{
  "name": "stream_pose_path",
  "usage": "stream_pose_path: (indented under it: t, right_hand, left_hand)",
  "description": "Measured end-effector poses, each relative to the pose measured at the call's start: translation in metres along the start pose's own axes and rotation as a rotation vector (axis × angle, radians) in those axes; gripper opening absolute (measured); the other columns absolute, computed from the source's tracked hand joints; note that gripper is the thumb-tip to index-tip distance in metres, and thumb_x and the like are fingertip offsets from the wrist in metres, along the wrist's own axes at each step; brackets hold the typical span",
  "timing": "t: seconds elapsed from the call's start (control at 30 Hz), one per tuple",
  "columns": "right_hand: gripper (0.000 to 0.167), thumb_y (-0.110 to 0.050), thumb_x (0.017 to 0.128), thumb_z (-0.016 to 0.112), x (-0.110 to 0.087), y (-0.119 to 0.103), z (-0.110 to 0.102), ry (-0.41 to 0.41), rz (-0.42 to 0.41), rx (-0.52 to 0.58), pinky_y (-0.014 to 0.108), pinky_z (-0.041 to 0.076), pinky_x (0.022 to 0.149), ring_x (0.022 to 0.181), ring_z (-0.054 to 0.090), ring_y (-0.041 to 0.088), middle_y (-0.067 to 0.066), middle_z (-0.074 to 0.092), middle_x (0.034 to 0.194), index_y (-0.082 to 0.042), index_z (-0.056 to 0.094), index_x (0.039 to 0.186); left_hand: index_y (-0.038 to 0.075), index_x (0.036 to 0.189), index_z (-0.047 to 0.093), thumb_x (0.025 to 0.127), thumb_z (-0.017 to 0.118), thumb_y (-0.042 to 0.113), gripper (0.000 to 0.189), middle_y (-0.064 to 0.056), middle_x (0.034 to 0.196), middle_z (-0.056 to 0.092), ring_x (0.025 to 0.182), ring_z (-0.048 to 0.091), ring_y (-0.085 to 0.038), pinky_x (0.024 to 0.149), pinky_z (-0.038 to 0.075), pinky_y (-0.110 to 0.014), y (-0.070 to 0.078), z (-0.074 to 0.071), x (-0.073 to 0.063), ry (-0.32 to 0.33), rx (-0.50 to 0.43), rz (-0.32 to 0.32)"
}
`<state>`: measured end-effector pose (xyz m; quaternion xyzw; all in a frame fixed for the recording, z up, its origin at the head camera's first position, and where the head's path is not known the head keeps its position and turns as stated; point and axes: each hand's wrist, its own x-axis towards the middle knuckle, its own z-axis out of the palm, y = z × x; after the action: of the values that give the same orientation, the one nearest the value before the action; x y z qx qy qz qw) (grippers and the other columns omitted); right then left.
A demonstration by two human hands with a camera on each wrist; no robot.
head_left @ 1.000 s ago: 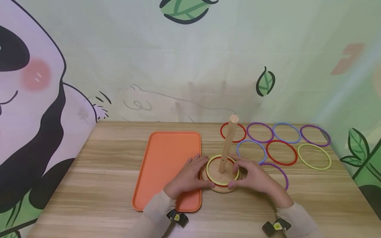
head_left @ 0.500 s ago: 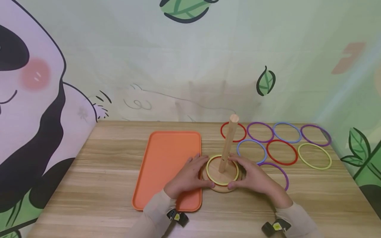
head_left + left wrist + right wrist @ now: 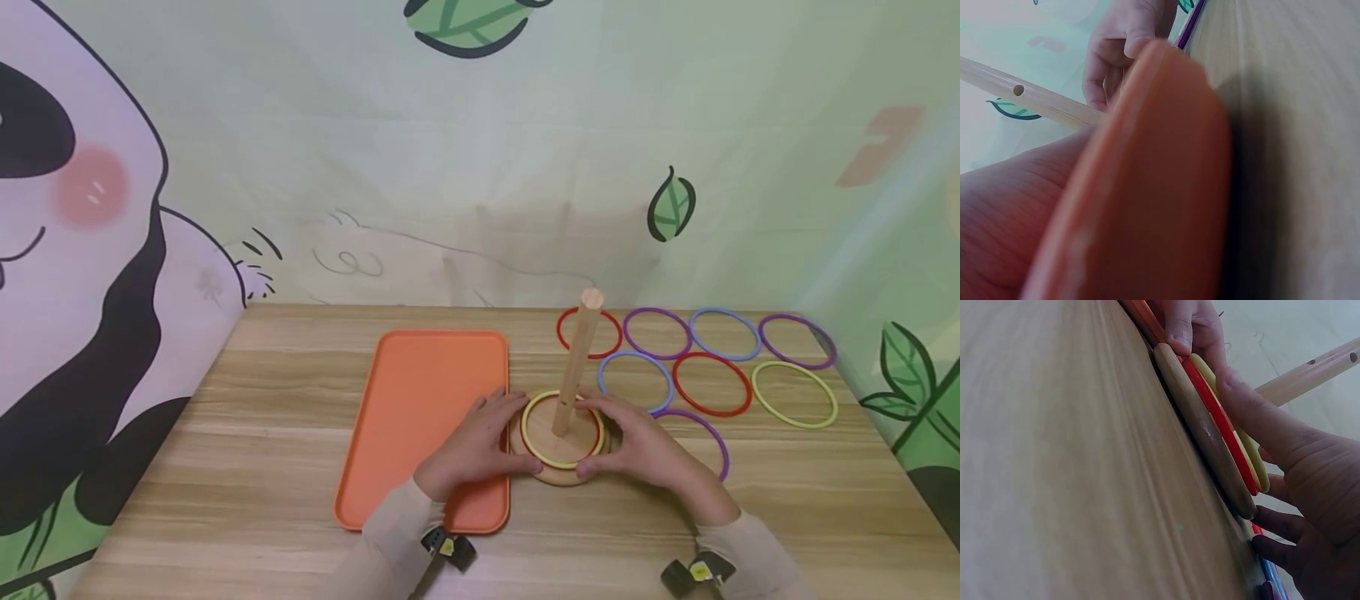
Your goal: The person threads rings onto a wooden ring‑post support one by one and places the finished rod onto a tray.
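A wooden ring-toss stand with an upright post (image 3: 573, 367) has a round base (image 3: 555, 477) on the table. A yellow ring (image 3: 527, 437) lies around the post, over a red ring (image 3: 1222, 422) on the base. Beside the base's left side rests my left hand (image 3: 480, 442), fingers extended, its thumb at the front edge and its wrist above an orange tray (image 3: 420, 400). From the right, my right hand (image 3: 641, 442) curves its thumb and fingers round the yellow ring, the thumb at the front and fingers toward the back.
Several red, purple, blue and yellow rings lie on the table at the back right; a purple ring (image 3: 723, 450) lies closest to my right hand. The tray stands directly left of the base. A printed cloth wall (image 3: 450, 167) rises behind the table.
My right index finger has moved from the ring's right side toward its back. The yellow ring has shifted slightly right over the red ring. My left hand stays in place.
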<state>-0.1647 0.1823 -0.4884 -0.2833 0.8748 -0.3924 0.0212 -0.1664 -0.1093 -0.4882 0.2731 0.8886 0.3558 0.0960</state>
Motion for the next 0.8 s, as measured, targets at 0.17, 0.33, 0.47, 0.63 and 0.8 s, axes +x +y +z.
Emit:
stream_pose_path:
  t: [0.17, 0.33, 0.47, 0.63, 0.8]
  right_hand:
    - [0.084, -0.039, 0.068, 0.1, -0.0005, -0.0004, 0.0025, 0.007, -0.006, -0.01, 0.058, 0.038, 0.118, 0.145, 0.048, 0.041, 0.017, 0.053, 0.156, -0.009, 0.066, 0.139]
    - [0.08, -0.038, 0.071, 0.098, 0.0017, 0.0002, 0.0049, 0.014, -0.03, -0.022, 0.061, 0.039, 0.116, 0.143, 0.049, 0.043, 0.018, 0.054, 0.155, -0.008, 0.067, 0.138]
    - [0.08, -0.036, 0.073, 0.097, 0.0044, 0.0013, 0.0047, 0.002, -0.039, -0.023, 0.062, 0.036, 0.117, 0.145, 0.047, 0.044, 0.018, 0.051, 0.157, -0.008, 0.065, 0.141]
    - [0.082, -0.033, 0.074, 0.097, 0.0059, 0.0004, 0.0031, -0.004, -0.055, 0.001, 0.062, 0.034, 0.119, 0.147, 0.044, 0.043, 0.018, 0.05, 0.159, -0.007, 0.063, 0.145]
    - [0.082, -0.032, 0.073, 0.099, -0.0035, 0.0001, 0.0025, 0.061, -0.013, -0.002, 0.06, 0.036, 0.118, 0.144, 0.048, 0.043, 0.018, 0.053, 0.156, -0.008, 0.064, 0.143]
  left_hand:
    - [0.007, 0.159, 0.045, 0.084, 0.088, 0.047, 0.095, -0.015, 0.164, 0.044, 0.159, 0.02, -0.04, 0.129, 0.011, -0.057, -0.0005, 0.001, -0.0009, -0.001, 0.0, -0.004]
    - [0.006, 0.158, 0.045, 0.083, 0.09, 0.044, 0.096, -0.016, 0.163, 0.044, 0.159, 0.02, -0.041, 0.129, 0.01, -0.058, -0.0005, -0.0003, -0.0013, 0.003, -0.024, -0.006]
    - [0.005, 0.158, 0.044, 0.083, 0.09, 0.043, 0.096, -0.017, 0.163, 0.044, 0.159, 0.021, -0.041, 0.128, 0.01, -0.058, -0.0005, -0.0014, -0.0003, 0.011, -0.022, 0.001]
    - [0.004, 0.157, 0.045, 0.083, 0.091, 0.042, 0.095, -0.018, 0.162, 0.045, 0.158, 0.021, -0.042, 0.128, 0.01, -0.058, -0.0007, -0.0023, -0.0005, 0.022, -0.015, 0.002]
    - [0.005, 0.157, 0.045, 0.083, 0.09, 0.043, 0.095, -0.017, 0.161, 0.046, 0.158, 0.022, -0.043, 0.128, 0.01, -0.06, -0.0006, 0.0006, 0.0002, 0.008, -0.014, 0.015]
